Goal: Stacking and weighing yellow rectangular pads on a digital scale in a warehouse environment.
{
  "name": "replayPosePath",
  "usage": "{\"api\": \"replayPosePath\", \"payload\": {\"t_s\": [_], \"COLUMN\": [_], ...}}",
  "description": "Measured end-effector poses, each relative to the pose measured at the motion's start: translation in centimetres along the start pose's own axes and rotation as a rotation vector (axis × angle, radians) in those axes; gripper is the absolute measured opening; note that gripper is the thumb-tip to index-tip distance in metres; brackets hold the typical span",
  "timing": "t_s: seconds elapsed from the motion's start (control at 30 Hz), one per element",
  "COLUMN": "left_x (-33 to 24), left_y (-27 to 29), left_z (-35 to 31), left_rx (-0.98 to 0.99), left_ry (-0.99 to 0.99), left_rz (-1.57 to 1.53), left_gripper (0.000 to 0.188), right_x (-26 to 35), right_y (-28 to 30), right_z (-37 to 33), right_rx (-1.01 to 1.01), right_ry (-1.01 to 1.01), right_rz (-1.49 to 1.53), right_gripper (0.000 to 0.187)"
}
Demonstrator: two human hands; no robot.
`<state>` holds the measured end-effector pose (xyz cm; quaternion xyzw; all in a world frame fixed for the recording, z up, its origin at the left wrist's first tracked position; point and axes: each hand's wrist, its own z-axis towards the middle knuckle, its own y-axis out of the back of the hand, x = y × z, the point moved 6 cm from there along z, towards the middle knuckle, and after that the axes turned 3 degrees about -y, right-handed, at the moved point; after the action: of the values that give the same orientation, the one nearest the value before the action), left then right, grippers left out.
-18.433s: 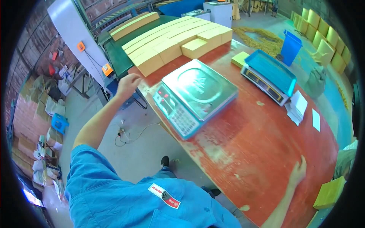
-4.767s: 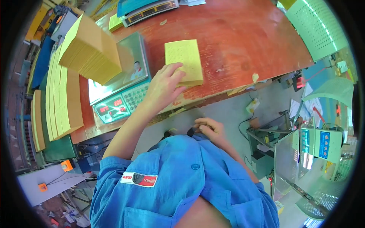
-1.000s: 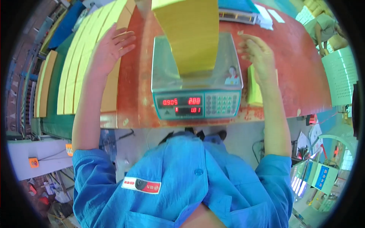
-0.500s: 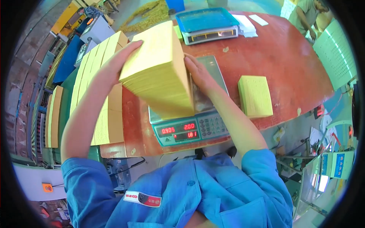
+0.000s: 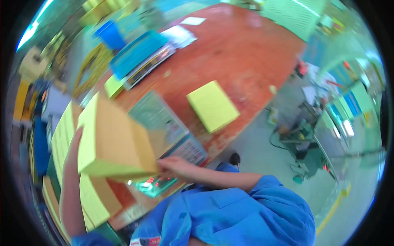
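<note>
A thick stack of yellow paper sheets [image 5: 119, 139] is held up between my two hands, tilted, at the left side of a tabletop scale. My left hand [image 5: 78, 139] presses against its left side, the fingers partly hidden by the stack. At the lower right corner my right hand [image 5: 174, 166] grips the paper with its fingertips. Bare metal shows on the platform of the scale [image 5: 154, 112], and its red-lit display is partly covered by the stack. Motion blurs the view.
Rows of similar yellow stacks [image 5: 61, 137] stand at the left, with another block [image 5: 96, 199] nearer me. On the red table [image 5: 230, 45] lie a smaller yellow paper stack [image 5: 212, 105], white papers [image 5: 179, 36] and a second scale with a blue tray [image 5: 137, 53].
Both hands have carried the paper stack from over the scale toward the left, turning it. The head view has swung to the right, so the table appears rotated.
</note>
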<state>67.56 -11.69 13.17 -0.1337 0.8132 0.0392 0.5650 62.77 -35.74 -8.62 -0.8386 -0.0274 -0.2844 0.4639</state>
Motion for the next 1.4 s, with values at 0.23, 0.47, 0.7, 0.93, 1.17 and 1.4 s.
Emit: {"api": "replayPosePath", "payload": {"t_s": [0.23,0.47,0.7,0.93,1.17,1.4], "left_x": [1.5,0.5,6.4,7.9,2.7,-0.8], "left_y": [-5.2,-14.7,-41.0,-61.7,-80.2,-97.2], "left_z": [-0.7,5.0,16.2,29.4,46.0,56.2], "left_rx": [0.145,0.016,0.238,0.223,0.171,0.215], "left_ry": [-0.119,-0.44,-0.211,0.103,0.169,0.175], "left_rz": [-0.017,0.147,-0.337,-0.47,-0.207,-0.168], "left_gripper": [0.051,0.053,0.059,0.058,0.084,0.083], "right_x": [5.9,26.0,42.3,55.4,62.9,55.9], "right_y": [0.4,8.9,30.9,47.8,57.0,53.6], "right_z": [-6.1,-14.5,-17.5,-20.0,-29.7,-36.6], "right_rx": [0.087,-0.18,-0.26,-0.423,-0.99,-1.157], "right_ry": [0.091,0.364,0.507,0.223,1.164,1.086], "right_rz": [-0.158,-0.685,-0.653,-0.63,-0.55,-1.314], "right_gripper": [0.042,0.044,0.044,0.037,0.036,0.038]}}
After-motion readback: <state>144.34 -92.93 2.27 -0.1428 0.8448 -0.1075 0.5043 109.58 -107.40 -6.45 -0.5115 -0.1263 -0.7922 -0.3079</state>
